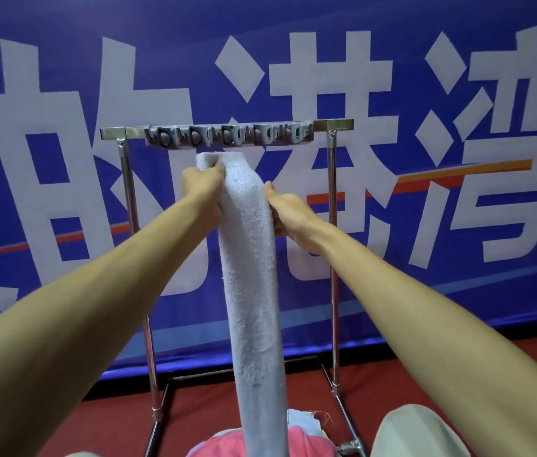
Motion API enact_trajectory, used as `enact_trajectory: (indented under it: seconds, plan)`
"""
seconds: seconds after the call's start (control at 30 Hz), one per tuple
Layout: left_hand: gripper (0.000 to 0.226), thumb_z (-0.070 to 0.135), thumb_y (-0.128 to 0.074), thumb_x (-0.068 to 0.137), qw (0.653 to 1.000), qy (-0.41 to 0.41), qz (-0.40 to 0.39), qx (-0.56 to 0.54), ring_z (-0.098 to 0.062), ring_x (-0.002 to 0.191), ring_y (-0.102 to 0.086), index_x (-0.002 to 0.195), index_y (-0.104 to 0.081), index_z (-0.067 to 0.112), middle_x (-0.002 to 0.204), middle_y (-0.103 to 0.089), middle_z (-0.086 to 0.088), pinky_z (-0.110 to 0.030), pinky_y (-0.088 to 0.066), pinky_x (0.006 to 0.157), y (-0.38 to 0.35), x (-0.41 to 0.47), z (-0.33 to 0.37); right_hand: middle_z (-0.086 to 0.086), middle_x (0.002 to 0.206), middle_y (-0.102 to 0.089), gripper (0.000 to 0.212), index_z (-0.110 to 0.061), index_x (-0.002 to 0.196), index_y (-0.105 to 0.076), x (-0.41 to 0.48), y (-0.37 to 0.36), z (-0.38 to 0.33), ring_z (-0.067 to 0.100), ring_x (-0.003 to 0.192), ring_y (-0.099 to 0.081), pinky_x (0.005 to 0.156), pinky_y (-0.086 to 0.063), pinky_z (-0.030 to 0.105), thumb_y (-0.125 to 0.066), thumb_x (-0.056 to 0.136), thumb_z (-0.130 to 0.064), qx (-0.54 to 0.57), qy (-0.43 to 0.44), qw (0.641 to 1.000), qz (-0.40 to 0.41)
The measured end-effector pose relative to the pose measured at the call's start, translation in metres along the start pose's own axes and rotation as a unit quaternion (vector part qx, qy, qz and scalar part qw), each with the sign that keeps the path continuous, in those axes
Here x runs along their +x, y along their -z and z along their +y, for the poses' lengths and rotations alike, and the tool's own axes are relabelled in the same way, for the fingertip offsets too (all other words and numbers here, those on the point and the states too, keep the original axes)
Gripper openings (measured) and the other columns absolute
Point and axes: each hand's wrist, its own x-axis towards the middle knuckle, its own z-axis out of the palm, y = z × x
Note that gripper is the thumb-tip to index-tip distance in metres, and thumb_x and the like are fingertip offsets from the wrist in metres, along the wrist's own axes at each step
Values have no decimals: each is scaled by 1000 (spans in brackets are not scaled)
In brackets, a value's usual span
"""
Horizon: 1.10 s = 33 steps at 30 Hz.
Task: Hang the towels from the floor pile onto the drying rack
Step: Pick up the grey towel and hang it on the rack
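The left hand and right hand are gripping a pale towel at frame centre, fingers clenching its upper part just below the drying rack's clip strip. The towel is hanging toward the pink pile at the bottom.

Bright, even light with soft shadows; slight blur, wide-angle bending at edges.
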Motion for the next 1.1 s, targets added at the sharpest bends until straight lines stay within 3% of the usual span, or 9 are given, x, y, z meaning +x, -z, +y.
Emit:
enact_trajectory:
  seconds: [0.13,0.4,0.53,0.63,0.67,0.7,0.77,0.93,1.1]
  plan:
    - [32,12,-52,96,995,84,36,-41,-19,96,-57,127,-48,10,111,-55,-7,-33,-51,71,5,6,3,-3,70,-62,47,-12,85,-62,-7,-6,9,7,64,-60,67,-54,24,-32,104,-44,3,3,998,-68]
    - [51,0,-47,90,977,155,59,-132,-10,65,-51,136,-50,22,89,-56,3,-19,-43,35,19,17,8,5,89,-66,25,-6,93,-59,-11,-10,31,17,85,-65,85,-57,33,-41,104,-19,-52,-31,986,-153]
    - [47,-2,-38,97,983,145,38,-108,-15,78,-54,143,-38,9,99,-52,-5,-11,-34,28,27,12,12,5,92,-67,22,-6,97,-61,-11,-15,42,15,84,-66,87,-56,35,-43,103,-17,-28,-39,985,-163]
    - [38,-1,-34,101,969,170,17,-181,-21,115,-56,138,-44,1,130,-54,-12,-27,-42,42,30,5,8,4,90,-68,20,-2,101,-63,-12,-15,47,11,78,-65,92,-52,38,-48,101,-14,-52,-57,980,-184]
    - [35,1,-33,100,970,158,30,-183,-12,109,-57,129,-52,7,125,-56,-3,-9,-23,70,30,13,1,7,92,-68,22,3,103,-63,-13,-14,49,13,81,-64,92,-51,40,-49,101,-13,-65,-62,978,-189]
    - [32,3,-34,98,955,186,59,-222,-7,96,-59,113,-61,13,111,-59,3,-8,-41,72,32,20,-3,13,96,-69,25,7,107,-63,-14,-13,51,19,85,-64,92,-50,43,-50,100,-13,-75,-64,977,-189]
    - [27,8,-37,93,939,217,84,-255,-11,78,-61,88,-64,9,84,-59,6,-19,-55,62,39,34,-13,21,107,-68,26,6,111,-64,-14,-10,54,28,94,-64,93,-50,48,-53,98,-14,-71,-53,980,-176]
    - [31,1,-33,90,940,199,35,-273,-18,46,-65,101,-62,-1,68,-66,-9,-22,-50,41,52,23,-39,13,102,-72,20,-3,107,-69,-14,-9,47,25,92,-68,82,-58,37,-60,94,-16,-7,-6,994,-113]
    - [17,10,-37,97,965,229,-124,-31,-25,91,-62,102,-51,2,101,-62,-15,-37,-52,64,60,-6,-69,5,95,-72,27,-2,114,-68,-5,-17,28,15,83,-68,70,-55,27,-62,93,-19,83,33,996,-25]
